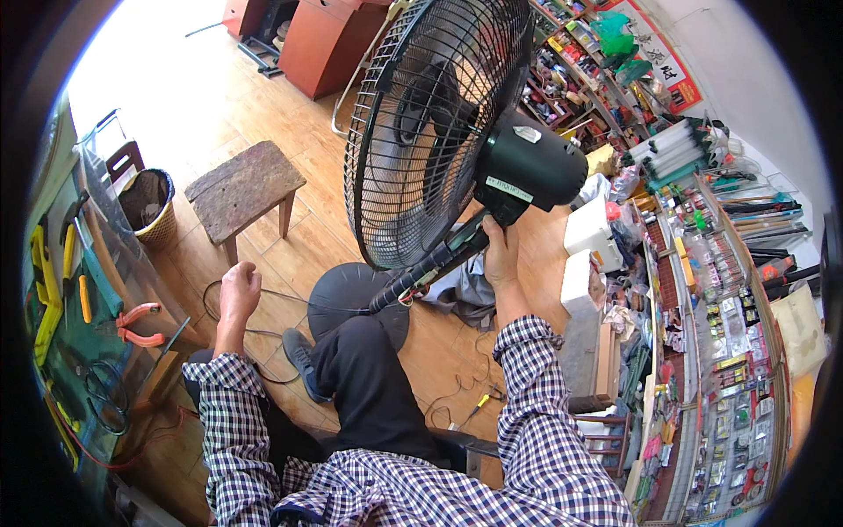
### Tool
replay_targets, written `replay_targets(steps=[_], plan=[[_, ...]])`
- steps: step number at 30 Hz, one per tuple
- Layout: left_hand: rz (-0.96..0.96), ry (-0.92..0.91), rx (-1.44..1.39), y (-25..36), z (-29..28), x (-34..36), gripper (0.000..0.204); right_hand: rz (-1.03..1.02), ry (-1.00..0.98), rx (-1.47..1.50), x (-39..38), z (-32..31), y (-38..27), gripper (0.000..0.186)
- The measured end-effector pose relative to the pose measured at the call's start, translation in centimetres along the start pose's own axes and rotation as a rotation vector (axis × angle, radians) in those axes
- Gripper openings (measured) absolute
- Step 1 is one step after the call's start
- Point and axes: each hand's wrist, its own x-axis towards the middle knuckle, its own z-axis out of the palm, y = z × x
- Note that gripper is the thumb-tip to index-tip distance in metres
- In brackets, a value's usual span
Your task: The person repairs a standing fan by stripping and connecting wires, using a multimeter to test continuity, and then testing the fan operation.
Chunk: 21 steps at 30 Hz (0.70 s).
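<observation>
A black electric fan (531, 163) with a round wire cage is tilted in front of me, its motor housing to the right. My right hand (501, 255) is closed round the fan's neck just below the housing. Several thin wires (413, 293) stick out at the lower end of its black pole, above a round black base (337, 300) on the floor. My left hand (240, 290) is held apart from the fan, its fingers curled in. A black cord (268, 292) passes close by it, and whatever lies inside those fingers is hidden.
A worn wooden stool (243, 186) and a woven basket (154, 220) stand at the left. Pliers (140, 325) and other tools lie on the glass-topped bench beside me. A screwdriver (479, 404) is on the floor. Crowded display shelves (733, 351) line the right.
</observation>
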Motion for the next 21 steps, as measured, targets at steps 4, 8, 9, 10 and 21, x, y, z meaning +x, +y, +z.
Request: replay_targets(steps=[4, 8, 9, 10, 21], plan=[[0.045, -0.111, -0.158, 1.1, 2.4, -0.6, 0.026, 0.048, -0.042, 0.066, 0.2, -0.9, 1.4, 0.029], [0.182, -0.307, -0.343, 4.2, 4.4, -1.6, 0.028, 0.070, -0.049, 0.159, -0.2, -0.1, 1.3, 0.030], [0.224, -0.348, -0.360, 5.3, 5.1, -2.0, 0.029, 0.079, -0.045, 0.176, -0.6, 0.2, 0.9, 0.030], [0.260, -0.373, -0.363, 6.6, 5.8, -2.2, 0.029, 0.082, -0.045, 0.193, -0.6, 0.4, 0.5, 0.030], [0.422, -0.538, -0.477, 14.2, 10.5, -4.2, 0.040, 0.133, -0.074, 0.296, 0.0, 1.4, 0.3, 0.024]])
